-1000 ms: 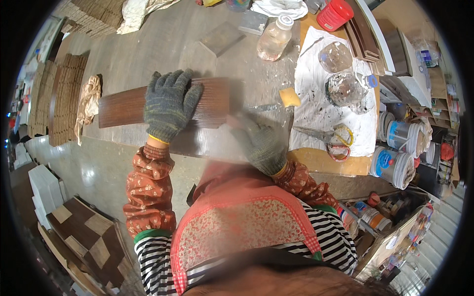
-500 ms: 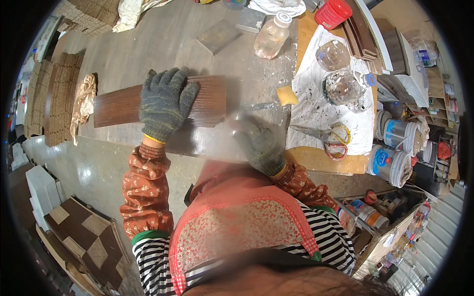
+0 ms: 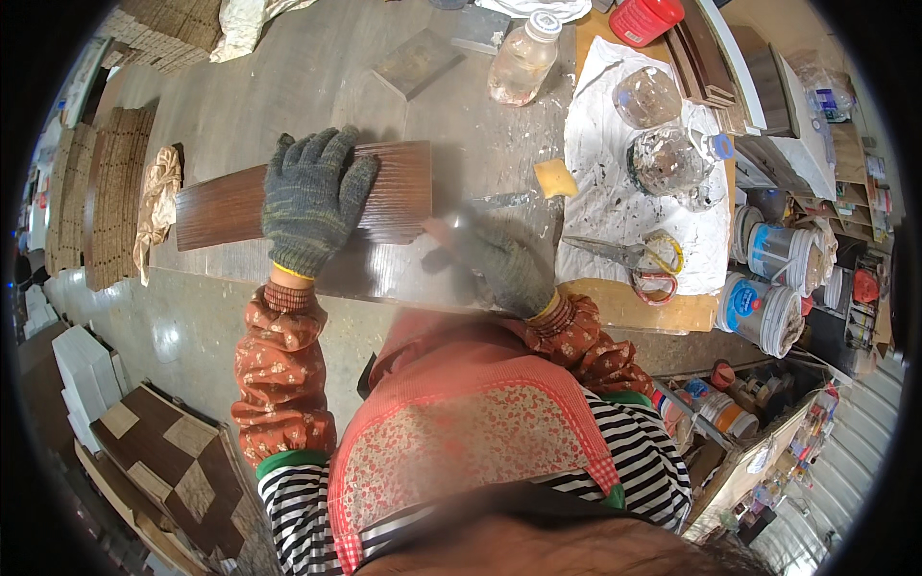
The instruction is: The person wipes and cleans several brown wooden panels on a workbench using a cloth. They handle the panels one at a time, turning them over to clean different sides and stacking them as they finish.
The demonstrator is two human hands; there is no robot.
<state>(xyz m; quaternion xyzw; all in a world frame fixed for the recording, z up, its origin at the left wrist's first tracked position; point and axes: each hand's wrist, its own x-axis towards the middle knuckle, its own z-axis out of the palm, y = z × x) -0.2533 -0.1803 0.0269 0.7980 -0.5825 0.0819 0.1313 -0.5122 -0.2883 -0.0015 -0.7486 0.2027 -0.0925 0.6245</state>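
The person's left hand (image 3: 312, 197), in a grey knitted glove, lies flat with fingers spread on a dark brown wooden plank (image 3: 298, 197) that rests lengthwise on the grey workbench (image 3: 288, 86); the palm presses down on the plank's middle and grasps nothing. The right hand (image 3: 499, 264), also gloved, is blurred at the plank's right end, just below its corner; whether it grips something cannot be told from the smear. To the right of that hand lies a paint-stained white cloth (image 3: 615, 182) with a pair of yellow-handled scissors (image 3: 639, 259) on it, and a small yellow sponge (image 3: 555, 179) sits at the cloth's left edge. A clear plastic bottle (image 3: 521, 65) stands beyond the plank, near a red lid (image 3: 645, 19). White tubs (image 3: 764, 312) stand at the bench's right rim. A crumpled tan rag (image 3: 158, 202) lies just off the plank's left end.
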